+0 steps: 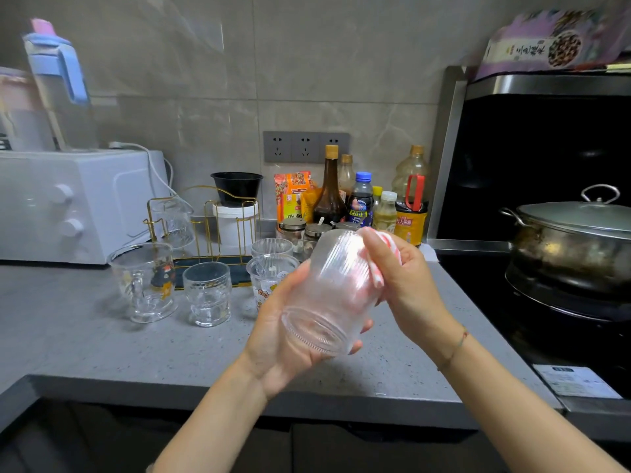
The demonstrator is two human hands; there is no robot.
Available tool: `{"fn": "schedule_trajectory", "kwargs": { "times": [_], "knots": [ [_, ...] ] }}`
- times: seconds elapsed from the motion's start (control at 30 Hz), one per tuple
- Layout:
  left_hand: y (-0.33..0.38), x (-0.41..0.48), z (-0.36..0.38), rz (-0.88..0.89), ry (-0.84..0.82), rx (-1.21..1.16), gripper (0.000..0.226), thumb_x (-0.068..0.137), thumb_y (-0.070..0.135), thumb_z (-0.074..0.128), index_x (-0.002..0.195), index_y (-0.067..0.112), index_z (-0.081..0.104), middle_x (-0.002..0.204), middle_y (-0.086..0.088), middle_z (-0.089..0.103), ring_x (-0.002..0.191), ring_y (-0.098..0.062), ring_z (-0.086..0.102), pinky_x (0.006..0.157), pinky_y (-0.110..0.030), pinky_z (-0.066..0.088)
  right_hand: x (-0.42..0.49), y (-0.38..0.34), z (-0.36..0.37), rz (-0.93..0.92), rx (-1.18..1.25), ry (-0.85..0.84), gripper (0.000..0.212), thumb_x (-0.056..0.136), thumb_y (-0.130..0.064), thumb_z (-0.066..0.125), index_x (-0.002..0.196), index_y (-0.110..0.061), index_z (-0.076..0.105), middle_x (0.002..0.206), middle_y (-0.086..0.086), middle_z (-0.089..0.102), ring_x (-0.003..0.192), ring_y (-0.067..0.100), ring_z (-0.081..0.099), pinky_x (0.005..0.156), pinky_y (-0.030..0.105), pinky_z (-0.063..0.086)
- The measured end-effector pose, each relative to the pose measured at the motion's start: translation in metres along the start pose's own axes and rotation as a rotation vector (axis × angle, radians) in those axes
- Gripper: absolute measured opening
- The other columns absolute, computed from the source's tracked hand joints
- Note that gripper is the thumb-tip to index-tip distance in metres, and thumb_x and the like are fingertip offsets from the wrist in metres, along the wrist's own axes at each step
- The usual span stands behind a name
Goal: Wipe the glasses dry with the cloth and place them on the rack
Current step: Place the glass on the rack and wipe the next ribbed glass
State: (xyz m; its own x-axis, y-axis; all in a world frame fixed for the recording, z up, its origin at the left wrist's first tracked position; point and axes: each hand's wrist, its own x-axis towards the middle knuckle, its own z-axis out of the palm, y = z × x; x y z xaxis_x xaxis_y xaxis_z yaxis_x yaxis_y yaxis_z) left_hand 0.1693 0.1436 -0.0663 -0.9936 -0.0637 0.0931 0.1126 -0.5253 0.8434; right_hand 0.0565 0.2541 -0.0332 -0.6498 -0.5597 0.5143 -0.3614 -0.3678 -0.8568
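The left hand (276,336) cups the lower end of a ribbed glass (327,288), with the palm under it and the fingers curled round its far side, so the glass is held tilted above the counter (102,336). The right hand (406,285) is just to the right of the glass's upper end and grips a pink-and-white cloth (379,264), its fingers bent over the cloth and pressing it against the glass. Whether the cloth reaches inside the glass cannot be told. Beyond the left hand and to its left, four more glasses stand on the counter: a printed glass (269,278) nearest the fingertips, a small ribbed glass (272,247) just behind that, a knobbly glass (207,291) further left, and a handled mug (146,281) with a cartoon picture furthest left. Behind them, well apart from both hands, is the gold wire rack (207,227), with one upturned glass (172,220) hanging on its left side. A white oven (68,206) sits left of the rack. Straight beyond the right hand is a cluster of bottles (329,189) against the wall, and to the right of that hand a lidded pot (573,240) stands on the stove.
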Motion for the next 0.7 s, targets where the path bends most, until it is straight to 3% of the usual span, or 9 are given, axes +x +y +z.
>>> {"fn": "schedule_trajectory", "kwargs": {
  "times": [0.1,0.2,0.3,0.37,0.43,0.5,0.53,0.63,0.7],
  "knots": [
    [-0.006,0.001,-0.007,-0.016,0.001,-0.130,0.077,0.048,0.052,0.090,0.111,0.011,0.073,0.120,-0.027,0.065,0.084,-0.038,0.071,0.060,-0.039,0.061,0.000,0.007,-0.003,0.111,0.073,0.033,0.036,0.073,-0.049,0.058,0.088,-0.018,0.068,0.066,-0.004,0.066,0.054,0.007,0.061,0.039,0.020,0.044],
    [-0.008,0.002,-0.014,-0.027,0.058,-0.154,0.076,0.054,0.051,0.087,0.116,0.010,0.071,0.124,-0.030,0.062,0.086,-0.038,0.070,0.063,-0.039,0.061,0.006,0.022,-0.015,0.217,0.191,0.181,0.045,0.076,-0.047,0.060,0.099,-0.009,0.069,0.070,0.003,0.070,0.053,0.015,0.061,0.042,0.023,0.045],
    [-0.008,0.005,-0.018,-0.026,0.204,-0.162,0.071,0.075,0.055,0.062,0.125,0.004,0.064,0.129,-0.030,0.058,0.087,-0.034,0.068,0.067,-0.040,0.061,0.013,0.047,-0.033,0.391,0.174,0.309,0.048,0.084,-0.045,0.062,0.107,-0.003,0.068,0.089,0.015,0.073,0.069,0.026,0.067,0.062,0.033,0.051],
    [-0.009,0.007,-0.023,-0.012,0.289,-0.209,0.068,0.079,0.056,0.055,0.120,0.002,0.068,0.123,-0.026,0.063,0.088,-0.033,0.067,0.072,-0.042,0.061,0.013,0.064,-0.041,0.528,0.125,0.279,0.039,0.091,-0.037,0.059,0.107,-0.002,0.067,0.093,0.017,0.073,0.075,0.027,0.069,0.071,0.035,0.053],
    [-0.010,0.010,-0.026,-0.014,0.323,-0.294,0.063,0.082,0.055,0.054,0.112,0.002,0.072,0.119,-0.021,0.067,0.092,-0.032,0.067,0.090,-0.046,0.054,0.009,0.079,-0.046,0.642,0.067,0.182,0.031,0.095,-0.028,0.057,0.106,0.000,0.065,0.089,0.016,0.074,0.073,0.025,0.070,0.073,0.034,0.056],
    [-0.012,0.012,-0.029,-0.032,0.334,-0.374,0.064,0.085,0.054,0.055,0.119,0.002,0.068,0.123,-0.020,0.065,0.102,-0.031,0.063,0.109,-0.046,0.040,0.002,0.090,-0.047,0.708,0.020,0.055,0.027,0.094,-0.018,0.057,0.107,0.005,0.061,0.088,0.017,0.072,0.073,0.025,0.068,0.075,0.034,0.056],
    [-0.013,0.012,-0.030,-0.039,0.335,-0.400,0.065,0.086,0.054,0.055,0.122,0.002,0.066,0.122,-0.020,0.065,0.104,-0.031,0.061,0.111,-0.045,0.038,-0.001,0.094,-0.048,0.720,-0.002,-0.004,0.024,0.094,-0.016,0.058,0.105,0.005,0.061,0.083,0.015,0.071,0.070,0.022,0.066,0.073,0.032,0.056],
    [-0.016,0.015,-0.029,-0.052,0.350,-0.407,0.064,0.081,0.054,0.057,0.113,0.000,0.069,0.113,-0.021,0.068,0.101,-0.033,0.061,0.092,-0.046,0.049,-0.005,0.102,-0.049,0.700,-0.128,-0.064,0.011,0.093,-0.017,0.059,0.091,-0.006,0.060,0.067,0.003,0.063,0.056,0.009,0.057,0.058,0.018,0.049],
    [-0.017,0.015,-0.028,-0.049,0.357,-0.406,0.061,0.077,0.053,0.060,0.102,0.000,0.075,0.110,-0.021,0.069,0.102,-0.034,0.061,0.087,-0.047,0.050,-0.003,0.103,-0.053,0.656,-0.285,-0.023,0.012,0.093,-0.020,0.061,0.096,-0.009,0.060,0.080,0.005,0.062,0.065,0.010,0.056,0.058,0.015,0.047]
  ]
}}
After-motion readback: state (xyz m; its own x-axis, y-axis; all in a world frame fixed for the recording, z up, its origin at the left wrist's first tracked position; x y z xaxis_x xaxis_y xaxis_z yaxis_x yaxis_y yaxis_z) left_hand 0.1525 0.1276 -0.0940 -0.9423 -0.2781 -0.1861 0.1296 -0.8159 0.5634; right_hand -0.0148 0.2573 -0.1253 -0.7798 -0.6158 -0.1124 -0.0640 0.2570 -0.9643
